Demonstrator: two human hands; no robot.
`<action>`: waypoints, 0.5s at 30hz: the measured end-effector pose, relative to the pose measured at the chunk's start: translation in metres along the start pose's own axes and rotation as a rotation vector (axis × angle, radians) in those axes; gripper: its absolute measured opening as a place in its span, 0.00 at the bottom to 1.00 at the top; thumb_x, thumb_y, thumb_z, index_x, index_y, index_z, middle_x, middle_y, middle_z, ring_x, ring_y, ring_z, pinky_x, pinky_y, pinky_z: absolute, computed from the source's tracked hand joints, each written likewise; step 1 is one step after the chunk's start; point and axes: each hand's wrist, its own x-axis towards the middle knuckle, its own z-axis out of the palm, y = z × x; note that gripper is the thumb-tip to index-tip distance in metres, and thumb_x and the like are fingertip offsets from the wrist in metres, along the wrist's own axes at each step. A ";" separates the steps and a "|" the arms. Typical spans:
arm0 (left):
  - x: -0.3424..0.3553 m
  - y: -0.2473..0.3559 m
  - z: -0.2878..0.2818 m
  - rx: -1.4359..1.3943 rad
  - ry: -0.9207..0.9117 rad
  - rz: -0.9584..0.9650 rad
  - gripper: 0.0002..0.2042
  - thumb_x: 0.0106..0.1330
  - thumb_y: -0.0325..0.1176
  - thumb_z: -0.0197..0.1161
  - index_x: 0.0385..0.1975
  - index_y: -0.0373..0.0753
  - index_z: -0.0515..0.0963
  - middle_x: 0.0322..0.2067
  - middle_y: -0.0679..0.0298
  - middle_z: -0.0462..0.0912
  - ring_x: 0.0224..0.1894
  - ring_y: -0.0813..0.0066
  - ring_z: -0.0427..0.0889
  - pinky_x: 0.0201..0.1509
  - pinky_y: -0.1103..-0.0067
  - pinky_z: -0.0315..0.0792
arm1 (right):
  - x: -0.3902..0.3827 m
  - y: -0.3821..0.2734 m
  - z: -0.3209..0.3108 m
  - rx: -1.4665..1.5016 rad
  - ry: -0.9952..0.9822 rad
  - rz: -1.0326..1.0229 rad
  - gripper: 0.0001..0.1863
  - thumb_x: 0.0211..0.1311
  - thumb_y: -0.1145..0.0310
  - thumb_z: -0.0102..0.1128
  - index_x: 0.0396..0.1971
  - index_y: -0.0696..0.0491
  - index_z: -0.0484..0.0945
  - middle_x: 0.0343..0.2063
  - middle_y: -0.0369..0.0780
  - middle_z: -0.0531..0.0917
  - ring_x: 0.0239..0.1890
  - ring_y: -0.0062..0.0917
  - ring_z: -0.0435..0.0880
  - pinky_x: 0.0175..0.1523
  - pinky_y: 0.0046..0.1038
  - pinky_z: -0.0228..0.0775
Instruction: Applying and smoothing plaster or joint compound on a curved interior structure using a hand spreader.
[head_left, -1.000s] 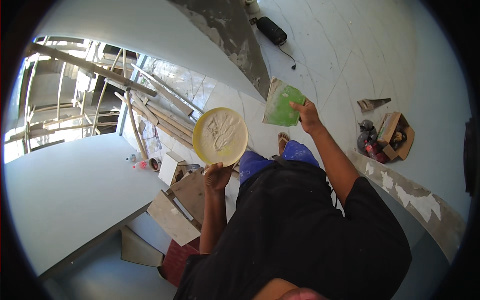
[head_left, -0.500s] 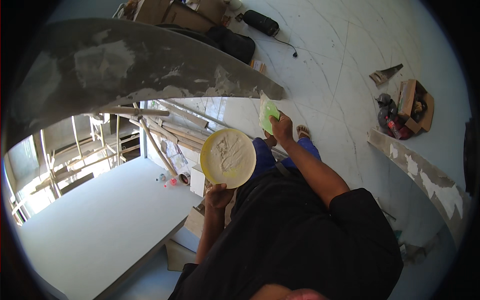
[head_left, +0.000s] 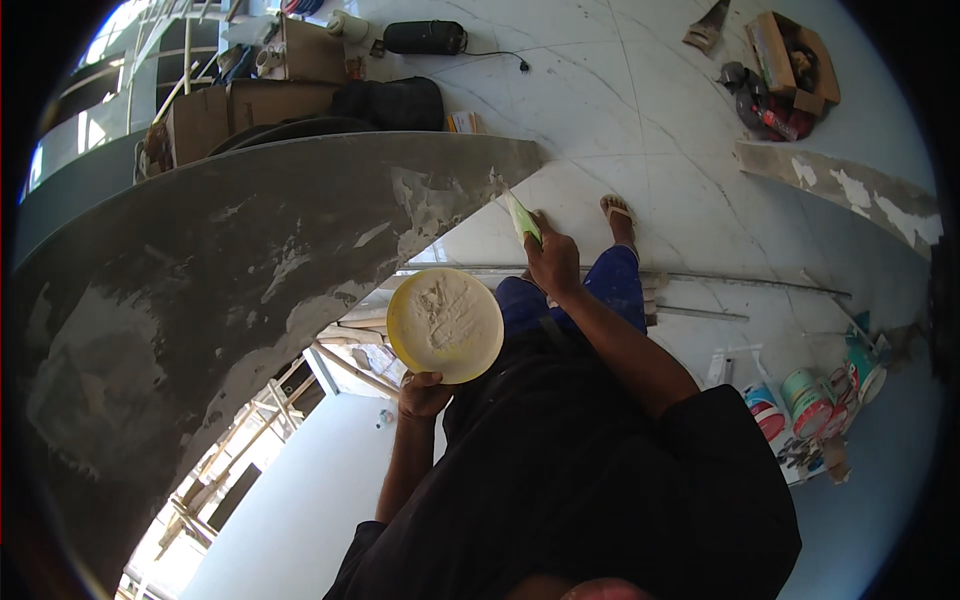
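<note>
My left hand (head_left: 424, 395) grips the lower edge of a round yellow dish (head_left: 397, 335), tilted so its inside shows. Pale, creamy filler paste (head_left: 452, 310) with ridges in it covers most of the dish. In my right hand (head_left: 553, 262) is a light green putty spreader (head_left: 521, 218), fingers wrapped round it, seen nearly edge-on. Its whitish tip reaches the edge of a grey plastered wall (head_left: 250, 230) close to its narrow end; whether it touches I cannot tell. White patches of filler mark that wall.
Cardboard boxes (head_left: 310, 50), a black bag (head_left: 395, 103) and a black cylindrical speaker (head_left: 425, 38) with a cable lie beyond the wall. An open carton (head_left: 790, 60) and a handsaw (head_left: 707, 28) sit far right. Paint buckets (head_left: 805, 400) stand at right. Long metal bars (head_left: 745, 283) cross the tiled floor.
The view has swung, so the grey wall fills more of the left and buckets appear at right. The spreader has turned more edge-on against the wall's edge. Both hands keep their holds.
</note>
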 end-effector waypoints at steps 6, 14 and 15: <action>0.011 0.041 -0.003 0.100 -0.011 -0.055 0.43 0.47 0.21 0.70 0.69 0.38 0.64 0.65 0.58 0.73 0.69 0.55 0.69 0.78 0.59 0.58 | -0.015 0.019 0.042 -0.256 0.273 -0.121 0.22 0.63 0.63 0.63 0.58 0.47 0.83 0.33 0.49 0.87 0.42 0.47 0.85 0.58 0.41 0.72; 0.022 0.065 -0.023 0.130 -0.030 -0.123 0.43 0.48 0.20 0.69 0.70 0.39 0.63 0.65 0.56 0.73 0.69 0.53 0.69 0.78 0.57 0.59 | -0.025 -0.031 0.037 -0.236 0.144 -0.107 0.29 0.48 0.79 0.68 0.56 0.51 0.82 0.34 0.44 0.87 0.42 0.45 0.87 0.56 0.39 0.78; 0.023 0.068 -0.021 0.143 -0.032 -0.116 0.43 0.48 0.20 0.69 0.70 0.39 0.63 0.65 0.56 0.73 0.69 0.53 0.69 0.78 0.56 0.59 | -0.024 -0.029 0.036 -0.239 0.154 -0.101 0.29 0.48 0.79 0.68 0.56 0.51 0.82 0.34 0.44 0.87 0.42 0.45 0.87 0.56 0.39 0.78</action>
